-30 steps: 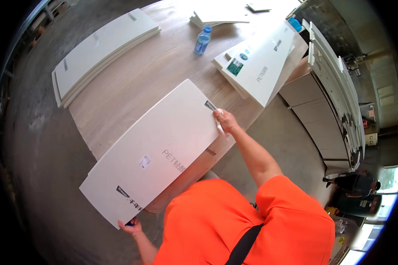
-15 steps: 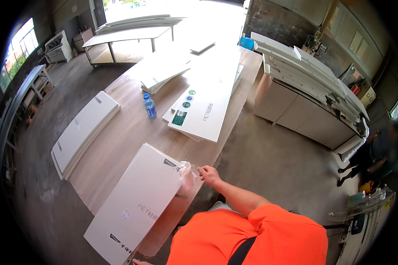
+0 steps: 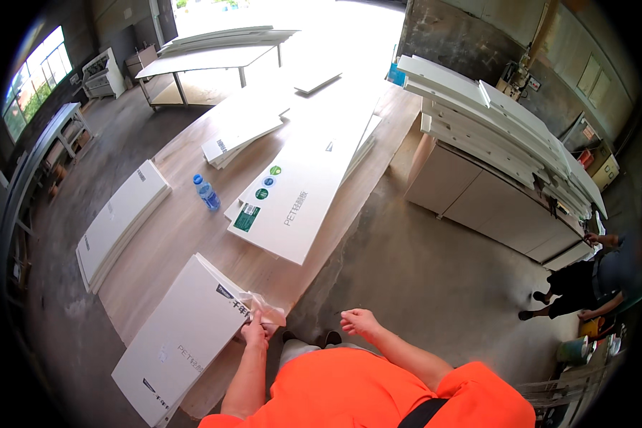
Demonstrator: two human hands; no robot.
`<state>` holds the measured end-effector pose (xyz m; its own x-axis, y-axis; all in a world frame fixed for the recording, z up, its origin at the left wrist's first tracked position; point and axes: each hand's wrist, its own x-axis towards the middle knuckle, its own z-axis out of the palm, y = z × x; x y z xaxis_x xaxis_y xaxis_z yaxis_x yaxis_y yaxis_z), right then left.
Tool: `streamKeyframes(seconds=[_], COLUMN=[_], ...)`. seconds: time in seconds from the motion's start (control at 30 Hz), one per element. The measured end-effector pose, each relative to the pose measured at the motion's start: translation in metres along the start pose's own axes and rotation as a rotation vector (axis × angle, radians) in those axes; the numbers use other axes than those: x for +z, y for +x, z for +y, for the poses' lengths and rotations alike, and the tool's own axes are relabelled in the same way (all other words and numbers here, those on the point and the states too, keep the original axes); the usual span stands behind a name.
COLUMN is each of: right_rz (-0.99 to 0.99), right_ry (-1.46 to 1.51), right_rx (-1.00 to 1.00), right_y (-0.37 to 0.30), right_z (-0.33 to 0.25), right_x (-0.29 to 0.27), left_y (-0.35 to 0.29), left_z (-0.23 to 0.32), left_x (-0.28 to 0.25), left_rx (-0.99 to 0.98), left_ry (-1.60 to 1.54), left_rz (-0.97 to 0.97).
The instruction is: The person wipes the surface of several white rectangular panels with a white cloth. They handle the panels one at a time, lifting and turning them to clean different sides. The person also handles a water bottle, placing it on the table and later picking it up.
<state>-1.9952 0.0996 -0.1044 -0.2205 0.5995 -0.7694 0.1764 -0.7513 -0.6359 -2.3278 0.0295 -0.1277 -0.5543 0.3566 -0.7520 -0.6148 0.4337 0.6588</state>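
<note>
Near the table's front lies a stack of white boards with dark printing. At its right corner a crumpled, thin pinkish plastic film hangs over the edge. My left hand is at that corner, its fingers closed on the film. My right hand is held out over the floor to the right of the table, apart from the boards. Its fingers are drawn together in a pinch; whatever may be in them is too small to make out.
More white boards lie farther along the wooden table, with another stack at its left edge. A blue-capped bottle stands between them. At right are a board-laden cabinet and another person.
My left hand has come up from the lower edge to the film. My right hand has moved away from it to the right. At right, another person shows more fully.
</note>
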Motion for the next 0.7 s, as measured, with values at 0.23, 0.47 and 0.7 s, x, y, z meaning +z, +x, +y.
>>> streamKeyframes(seconds=[0.23, 0.47, 0.7], right_rz=[0.17, 0.006, -0.576], right_ry=[0.281, 0.152, 0.11], right_rx=[-0.027, -0.129, -0.417], right_y=[-0.035, -0.027, 0.034], right_z=[-0.033, -0.151, -0.289], right_x=[-0.064, -0.052, 0.028], left_y=[0.011, -0.057, -0.095], left_z=[0.013, 0.109, 0.149], left_x=[0.019, 0.105, 0.208], left_rx=[-0.055, 0.363, 0.756], left_ry=[-0.118, -0.227, 0.49], left_rz=[0.018, -0.504, -0.87])
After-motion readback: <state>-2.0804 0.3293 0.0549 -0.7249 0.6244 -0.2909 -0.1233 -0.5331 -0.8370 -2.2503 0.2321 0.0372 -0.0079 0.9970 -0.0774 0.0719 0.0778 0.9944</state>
